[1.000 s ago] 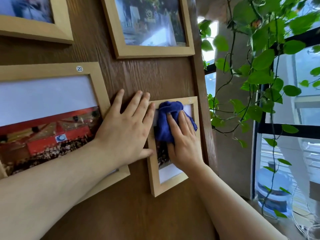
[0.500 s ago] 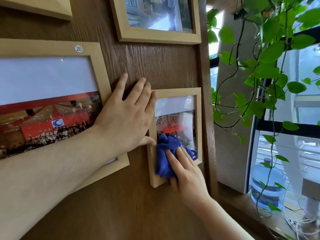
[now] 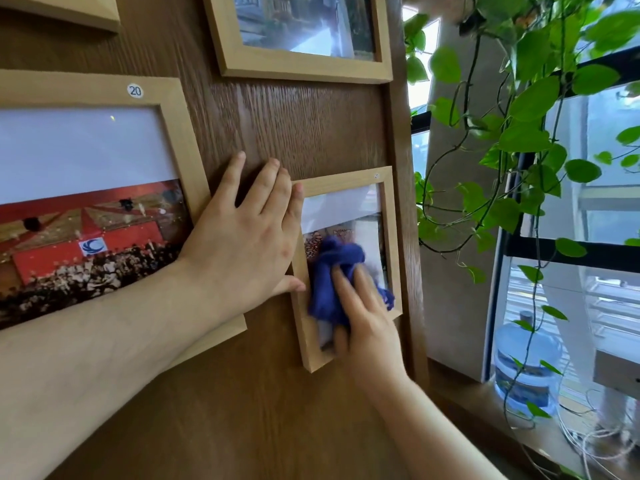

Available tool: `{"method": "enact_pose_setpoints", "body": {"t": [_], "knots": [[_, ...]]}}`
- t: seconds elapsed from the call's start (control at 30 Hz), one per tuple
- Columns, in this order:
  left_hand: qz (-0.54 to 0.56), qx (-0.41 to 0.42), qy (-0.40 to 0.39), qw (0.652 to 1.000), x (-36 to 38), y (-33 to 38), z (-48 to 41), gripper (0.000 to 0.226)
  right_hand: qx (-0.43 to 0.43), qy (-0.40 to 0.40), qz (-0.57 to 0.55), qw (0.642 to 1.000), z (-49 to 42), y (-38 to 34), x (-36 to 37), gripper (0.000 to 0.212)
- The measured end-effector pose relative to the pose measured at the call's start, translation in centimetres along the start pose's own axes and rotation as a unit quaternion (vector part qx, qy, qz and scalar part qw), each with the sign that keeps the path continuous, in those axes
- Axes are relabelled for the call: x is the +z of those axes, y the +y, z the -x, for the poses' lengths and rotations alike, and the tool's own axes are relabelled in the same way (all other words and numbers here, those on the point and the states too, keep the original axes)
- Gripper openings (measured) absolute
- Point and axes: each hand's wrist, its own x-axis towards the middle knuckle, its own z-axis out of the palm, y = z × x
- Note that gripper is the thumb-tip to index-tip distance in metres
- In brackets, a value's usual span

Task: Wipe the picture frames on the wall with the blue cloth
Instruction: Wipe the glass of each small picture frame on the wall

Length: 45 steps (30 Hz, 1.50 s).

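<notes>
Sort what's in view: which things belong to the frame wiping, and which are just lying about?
Job: blue cloth, small frame, frame 20, upper frame, right hand pressing the cloth, left hand flat on the wall.
Bystanders: trailing plant, water jug, cables.

Left hand (image 3: pixel 242 244): lay flat, palm down, fingers straight and slightly spread, thumb stuck out rightward; bare forearm ran to lower left. Right hand (image 3: pixel 367 323): fingers extended, palm down; bare forearm ran to lower right.

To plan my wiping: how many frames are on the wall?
4: corner frame at top left, top-centre frame, large frame at left, small frame under the cloth. More may hang outside the view.
</notes>
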Motion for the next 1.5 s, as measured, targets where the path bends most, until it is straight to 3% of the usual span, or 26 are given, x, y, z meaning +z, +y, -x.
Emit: {"method": "enact_pose_setpoints", "body": {"t": [0.1,0.27,0.47,0.67,0.87,1.03,1.37,1.5], "knots": [[0.006,-0.003,-0.006,1.0,-0.2,0.1,-0.1,0.117,-0.061,0.009,0.032,0.998,1.4,-0.1,0.1,0.061],[0.015,-0.008,-0.009,1.0,-0.3,0.3,-0.1,0.118,-0.068,0.022,0.061,0.996,-0.6,1.3,-0.7,0.047],[0.023,-0.009,-0.008,1.0,0.0,0.2,0.0,0.117,0.013,0.048,0.024,0.998,-3.6,2.8,-1.6,0.072],[0.034,-0.013,-0.004,0.999,0.0,0.3,0.0,0.117,-0.086,-0.006,0.021,0.996,0.7,1.4,-0.5,0.08],[0.038,-0.015,-0.005,0.999,0.0,0.3,0.0,0.118,-0.141,-0.015,0.04,0.989,-0.4,2.5,-0.9,0.051],[0.047,-0.015,-0.009,0.999,-0.1,0.4,0.0,0.118,-0.109,0.044,0.035,0.992,-4.5,3.6,-1.6,0.067],[0.082,-0.016,0.005,0.996,-0.1,-0.1,0.6,0.11,-0.107,0.074,0.003,0.991,-6.4,2.9,-3.3,0.065],[0.085,-0.015,0.046,0.995,-0.9,-2.3,1.1,0.1,-0.162,0.092,0.008,0.983,-8.5,1.5,-4.1,0.059]]}}
